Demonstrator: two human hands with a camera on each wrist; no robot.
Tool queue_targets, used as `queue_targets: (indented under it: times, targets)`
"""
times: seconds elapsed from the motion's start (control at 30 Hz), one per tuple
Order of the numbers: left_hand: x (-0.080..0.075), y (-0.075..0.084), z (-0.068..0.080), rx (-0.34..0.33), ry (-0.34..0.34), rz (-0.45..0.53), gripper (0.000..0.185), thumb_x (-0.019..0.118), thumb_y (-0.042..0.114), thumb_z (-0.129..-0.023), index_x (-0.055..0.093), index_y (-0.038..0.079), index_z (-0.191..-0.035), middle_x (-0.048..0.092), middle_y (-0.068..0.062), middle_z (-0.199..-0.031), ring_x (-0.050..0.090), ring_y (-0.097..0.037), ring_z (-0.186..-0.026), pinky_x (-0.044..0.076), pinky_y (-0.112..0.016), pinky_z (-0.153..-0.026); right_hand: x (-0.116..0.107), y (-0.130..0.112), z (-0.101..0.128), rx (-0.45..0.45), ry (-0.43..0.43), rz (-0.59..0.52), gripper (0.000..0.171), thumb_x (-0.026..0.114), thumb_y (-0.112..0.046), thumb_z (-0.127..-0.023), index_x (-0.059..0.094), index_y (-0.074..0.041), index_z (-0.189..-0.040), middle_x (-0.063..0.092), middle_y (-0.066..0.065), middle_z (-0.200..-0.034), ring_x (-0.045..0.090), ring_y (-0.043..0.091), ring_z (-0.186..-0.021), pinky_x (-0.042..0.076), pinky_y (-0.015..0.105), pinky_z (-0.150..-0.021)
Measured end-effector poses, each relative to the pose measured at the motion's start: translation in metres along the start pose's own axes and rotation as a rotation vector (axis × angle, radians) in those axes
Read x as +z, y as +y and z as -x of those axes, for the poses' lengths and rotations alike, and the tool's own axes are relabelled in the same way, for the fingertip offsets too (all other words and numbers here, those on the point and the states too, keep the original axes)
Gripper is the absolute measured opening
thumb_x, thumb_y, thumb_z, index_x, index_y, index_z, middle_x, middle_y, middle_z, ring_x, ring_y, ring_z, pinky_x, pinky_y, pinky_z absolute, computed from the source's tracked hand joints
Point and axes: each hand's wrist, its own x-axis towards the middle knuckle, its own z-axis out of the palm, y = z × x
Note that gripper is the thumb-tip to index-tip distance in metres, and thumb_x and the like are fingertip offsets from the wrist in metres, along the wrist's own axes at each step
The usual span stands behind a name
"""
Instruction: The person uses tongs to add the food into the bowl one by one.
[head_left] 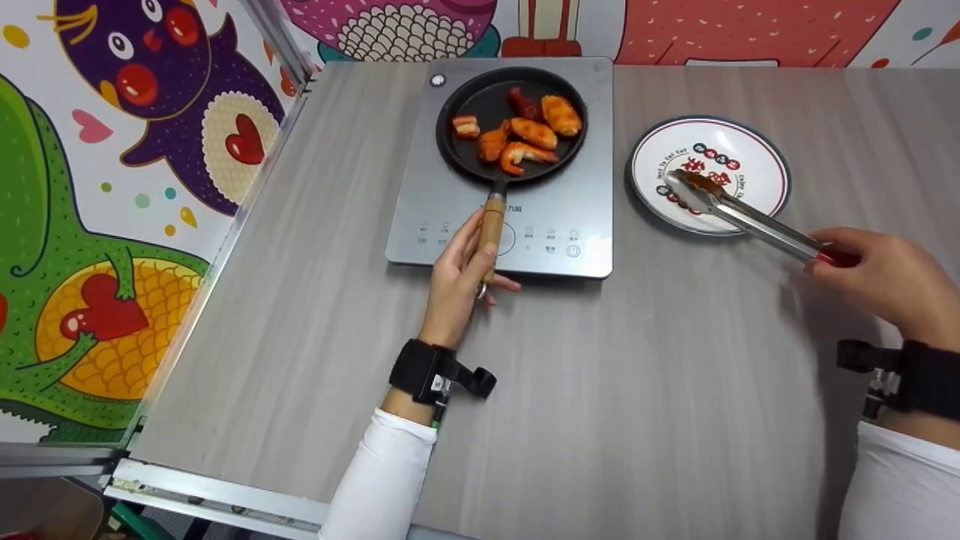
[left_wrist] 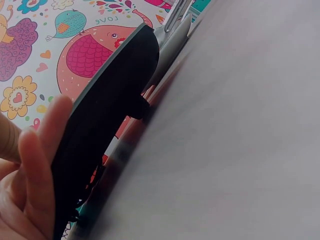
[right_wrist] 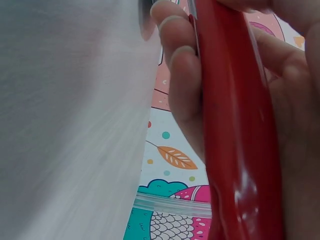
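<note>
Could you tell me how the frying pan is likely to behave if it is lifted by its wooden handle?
The frying pan would probably dip forward, since the food pieces sit far from the left hand on the wooden handle. The pieces may slide on its smooth dark surface.

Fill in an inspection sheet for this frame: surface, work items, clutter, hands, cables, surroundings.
Surface: grey wood-grain table, metal-edged on the left.
Work items: black frying pan on an induction cooktop, holding shrimp and other orange-red food pieces; printed plate to the cooktop's right; metal tongs with a red handle, tips over the plate pinching a small brownish piece.
Clutter: nothing seen.
Hands: left hand grips the pan's wooden handle; right hand grips the tongs' handle.
Cables: nothing seen; black wrist mounts on both arms.
Surroundings: colourful cartoon-printed panels on the left and at the back.
</note>
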Motion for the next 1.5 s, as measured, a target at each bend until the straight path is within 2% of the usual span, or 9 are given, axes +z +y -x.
queue_targets:
  times: [0.37, 0.53, 0.67, 0.9, 1.13, 1.17, 1.27, 1.4, 1.5]
  targets:
    - [-0.004, 0.001, 0.002, 0.003, 0.018, 0.010, 0.056, 0.050, 0.024, -0.092, 0.024, 0.017, -0.142, 0.032, 0.000, -0.141, 0.062, -0.039, -0.068, 0.046, -0.046, -0.043, -0.002, -0.007, -0.005, -0.022, 0.020, -0.039, 0.028, 0.061, -0.021, -0.081, 0.065, -0.005, -0.104, 0.060, 0.001, -0.065, 0.045, 0.004, -0.051, 0.033, 0.017, -0.044]
    - [-0.006, 0.002, 0.004, 0.004, 0.029, 0.013, 0.057, 0.050, 0.025, -0.092, 0.025, 0.017, -0.142, 0.033, 0.000, -0.141, 0.063, -0.037, -0.067, 0.046, -0.045, -0.042, -0.001, -0.013, -0.008, -0.017, 0.042, -0.058, 0.027, 0.059, -0.022, -0.083, 0.065, -0.006, -0.104, 0.062, 0.001, -0.065, 0.047, 0.000, -0.053, 0.033, 0.014, -0.047]
    - [-0.006, 0.002, 0.004, 0.006, 0.030, 0.014, 0.057, 0.050, 0.025, -0.092, 0.025, 0.017, -0.142, 0.032, 0.000, -0.141, 0.063, -0.037, -0.067, 0.046, -0.046, -0.043, 0.001, -0.021, -0.010, 0.000, 0.054, -0.030, 0.031, 0.057, -0.028, -0.084, 0.065, -0.006, -0.105, 0.063, 0.003, -0.067, 0.048, 0.001, -0.053, 0.034, 0.015, -0.048]
    - [-0.007, 0.001, 0.004, 0.011, 0.033, 0.021, 0.056, 0.049, 0.024, -0.092, 0.024, 0.017, -0.142, 0.031, -0.001, -0.142, 0.063, -0.036, -0.067, 0.045, -0.049, -0.043, 0.019, -0.042, -0.021, -0.085, 0.208, -0.016, 0.032, 0.058, -0.023, -0.082, 0.065, -0.009, -0.110, 0.065, 0.007, -0.068, 0.041, -0.013, -0.053, 0.031, 0.016, -0.050]
    - [-0.002, 0.001, 0.002, 0.008, 0.010, 0.032, 0.057, 0.049, 0.023, -0.093, 0.023, 0.016, -0.143, 0.031, -0.002, -0.142, 0.063, -0.037, -0.068, 0.044, -0.051, -0.043, 0.033, -0.073, -0.025, -0.137, 0.339, -0.061, 0.032, 0.060, -0.019, -0.080, 0.065, -0.011, -0.111, 0.065, 0.011, -0.068, 0.040, -0.016, -0.056, 0.031, 0.018, -0.053]
    - [-0.002, 0.001, 0.001, 0.009, 0.006, 0.032, 0.057, 0.049, 0.023, -0.093, 0.022, 0.015, -0.143, 0.031, -0.002, -0.142, 0.063, -0.037, -0.068, 0.044, -0.051, -0.043, 0.035, -0.078, -0.026, -0.137, 0.339, -0.091, 0.032, 0.060, -0.019, -0.081, 0.065, -0.011, -0.112, 0.065, 0.011, -0.069, 0.039, -0.019, -0.054, 0.033, 0.015, -0.052]
    - [-0.002, 0.001, 0.000, 0.006, -0.008, 0.026, 0.057, 0.048, 0.024, -0.093, 0.022, 0.016, -0.143, 0.031, -0.001, -0.142, 0.064, -0.036, -0.068, 0.045, -0.051, -0.044, 0.040, -0.095, -0.030, -0.129, 0.319, -0.177, 0.033, 0.061, -0.022, -0.083, 0.064, -0.011, -0.113, 0.065, 0.010, -0.070, 0.045, -0.017, -0.051, 0.035, 0.011, -0.048]
    - [-0.001, 0.001, 0.000, -0.005, -0.017, 0.020, 0.057, 0.048, 0.025, -0.093, 0.022, 0.017, -0.143, 0.031, -0.001, -0.142, 0.064, -0.035, -0.069, 0.045, -0.052, -0.045, 0.048, -0.122, -0.044, -0.118, 0.228, -0.290, 0.033, 0.061, -0.026, -0.084, 0.063, -0.012, -0.114, 0.064, 0.007, -0.073, 0.057, -0.003, -0.054, 0.042, 0.010, -0.047]
    - [-0.001, 0.000, 0.000, -0.013, -0.019, 0.017, 0.057, 0.048, 0.026, -0.093, 0.022, 0.017, -0.143, 0.031, -0.001, -0.142, 0.064, -0.035, -0.069, 0.045, -0.053, -0.046, 0.051, -0.143, -0.059, -0.133, 0.151, -0.348, 0.025, 0.060, -0.024, -0.084, 0.066, -0.014, -0.107, 0.064, 0.008, -0.074, 0.060, 0.008, -0.056, 0.047, 0.014, -0.047]
